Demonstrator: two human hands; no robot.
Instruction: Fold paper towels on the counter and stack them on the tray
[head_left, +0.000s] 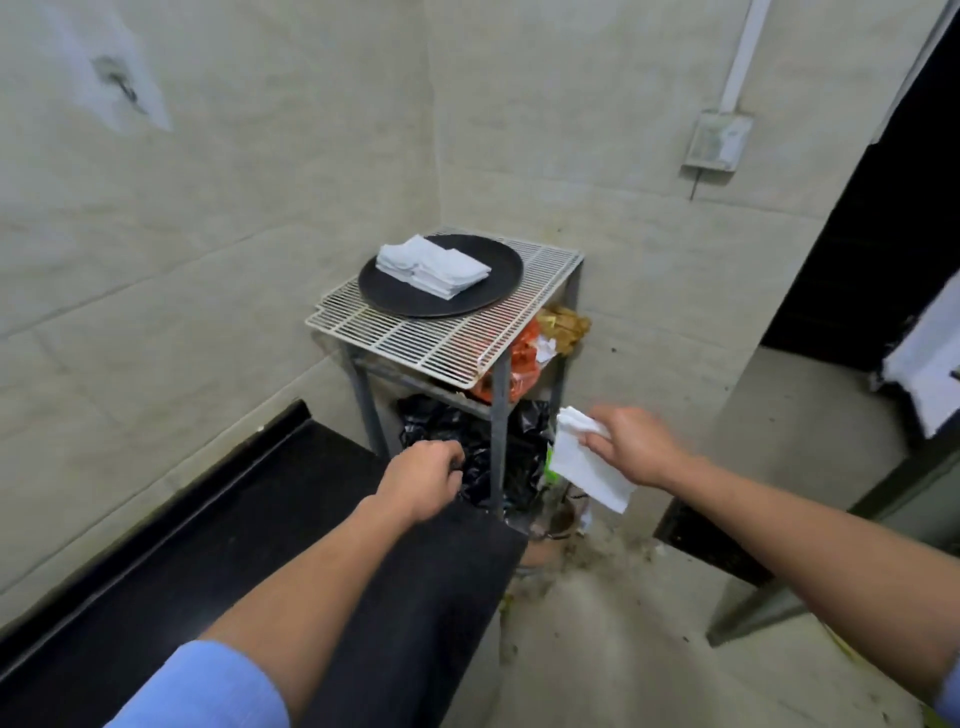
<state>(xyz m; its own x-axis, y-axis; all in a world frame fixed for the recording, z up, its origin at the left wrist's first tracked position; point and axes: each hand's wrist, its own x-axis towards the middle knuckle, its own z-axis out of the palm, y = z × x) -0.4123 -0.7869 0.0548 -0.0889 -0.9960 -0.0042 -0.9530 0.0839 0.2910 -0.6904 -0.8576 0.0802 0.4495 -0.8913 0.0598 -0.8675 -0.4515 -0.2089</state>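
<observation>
The right hand (631, 447) is pinching a paper towel (587, 465), which is hanging at its left side. The left hand (423, 478) is curling its fingers round nothing over the end of the black counter (260, 519). Beyond both hands, folded towels (431, 265) are sitting stacked on the tray (498, 291) atop a wire rack (441, 343).

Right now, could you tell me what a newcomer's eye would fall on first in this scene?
Likely the right hand, out over the floor beside the black counter, pinching a white paper towel. Next, the stack of folded towels on the round black tray atop the wire rack in the corner.
</observation>
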